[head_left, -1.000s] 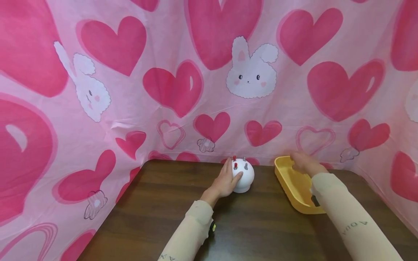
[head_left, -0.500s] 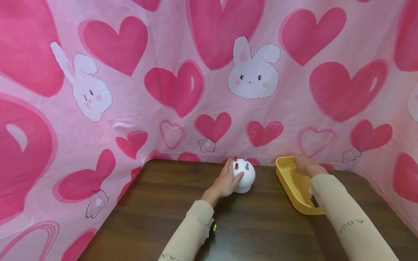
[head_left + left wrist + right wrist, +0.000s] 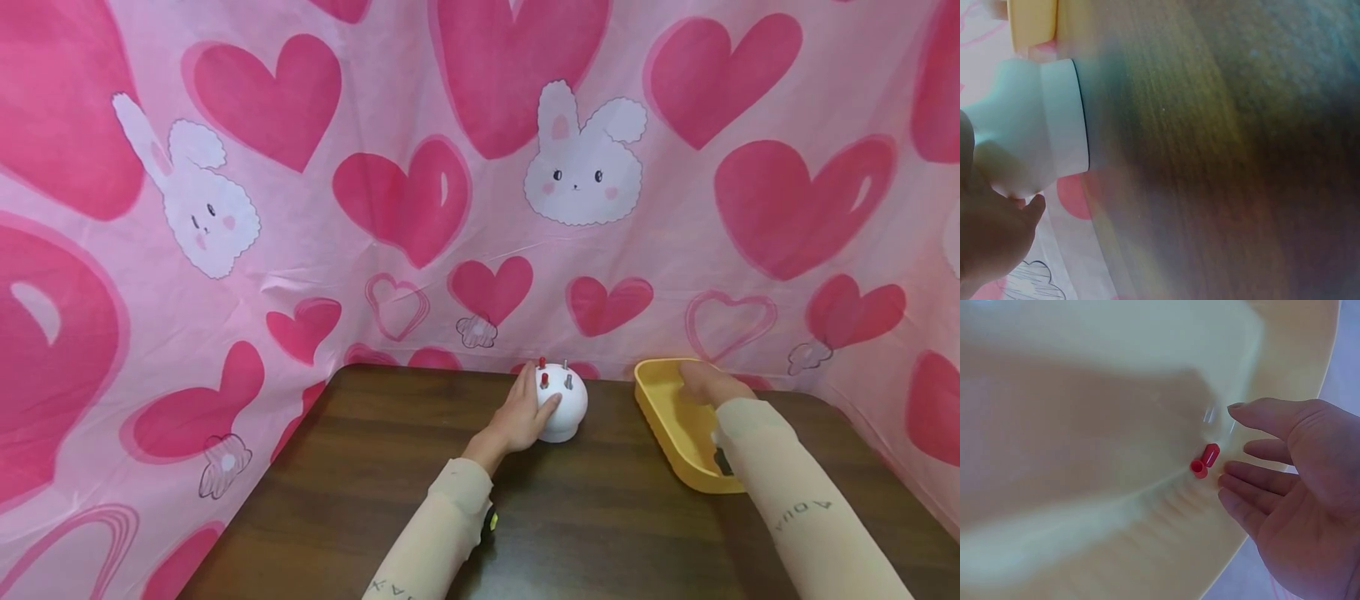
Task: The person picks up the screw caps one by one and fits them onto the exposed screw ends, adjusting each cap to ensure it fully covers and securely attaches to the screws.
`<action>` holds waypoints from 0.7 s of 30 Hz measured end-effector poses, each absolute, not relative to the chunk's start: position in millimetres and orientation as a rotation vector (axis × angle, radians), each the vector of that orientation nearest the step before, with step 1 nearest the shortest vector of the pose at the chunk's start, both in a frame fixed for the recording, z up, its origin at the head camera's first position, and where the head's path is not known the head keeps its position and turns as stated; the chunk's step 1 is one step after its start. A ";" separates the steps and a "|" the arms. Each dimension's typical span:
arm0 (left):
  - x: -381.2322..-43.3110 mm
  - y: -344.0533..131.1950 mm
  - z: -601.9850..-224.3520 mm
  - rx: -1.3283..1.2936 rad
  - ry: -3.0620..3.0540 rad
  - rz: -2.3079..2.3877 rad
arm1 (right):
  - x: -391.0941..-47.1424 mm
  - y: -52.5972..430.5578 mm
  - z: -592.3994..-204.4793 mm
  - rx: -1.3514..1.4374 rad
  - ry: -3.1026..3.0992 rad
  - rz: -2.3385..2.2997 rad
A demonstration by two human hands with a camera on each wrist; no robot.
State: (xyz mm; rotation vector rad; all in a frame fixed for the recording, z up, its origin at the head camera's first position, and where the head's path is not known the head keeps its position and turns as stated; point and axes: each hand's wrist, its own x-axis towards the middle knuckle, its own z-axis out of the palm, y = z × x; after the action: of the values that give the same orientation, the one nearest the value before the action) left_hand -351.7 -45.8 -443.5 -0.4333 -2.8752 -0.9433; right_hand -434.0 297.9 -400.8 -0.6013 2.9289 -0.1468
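Sitting snug against each other where the tray floor meets its wall, the two loose red caps look like the troublemakers imo. One's on its side, the other has its hollow end facing the wrist camera. They're small and probably slick, so a clumsy fingertip could send both skidding along the smooth plastic, or a pinch could catch two at once. That wall might also leave little room to get under them.

As for where they are: just past the fingertips of the right grip, closer to the fingers than to the thumb, and not touching as far as I can tell. That grip's thumb and fingers are apart, nothing between them.

Further out, left of the tray, the ball stands on the counter with the left grip clamped round its side. Of its four posts, two wear red covers and two are bare metal. If that hold slackens, I'd guess the ball could twist or tip on its narrower base.
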 end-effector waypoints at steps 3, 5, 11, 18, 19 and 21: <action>-352.1 -46.2 -442.5 -0.434 -2.878 -0.943 | -433.6 297.9 -399.1 -0.538 2.902 -0.199; -352.2 -46.1 -442.1 -0.434 -2.876 -0.939 | -434.2 298.9 -399.6 -0.522 2.888 -0.220; -350.4 -44.9 -441.7 -0.426 -2.885 -0.931 | -436.1 303.4 -405.5 -0.532 2.878 -0.237; -348.6 -46.5 -440.5 -0.421 -2.888 -0.936 | -433.9 302.4 -401.0 -0.490 2.865 -0.254; -348.9 -46.6 -440.8 -0.422 -2.887 -0.933 | -433.8 302.7 -400.7 -0.493 2.867 -0.245; -349.6 -46.6 -441.5 -0.427 -2.884 -0.929 | -433.5 303.5 -400.4 -0.501 2.869 -0.243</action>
State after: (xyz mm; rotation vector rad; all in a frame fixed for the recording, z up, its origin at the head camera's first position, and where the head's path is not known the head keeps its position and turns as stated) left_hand -349.6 -46.6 -441.5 -0.4267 -2.8836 -0.9292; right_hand -433.5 303.5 -400.4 -0.5009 2.8694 -0.2427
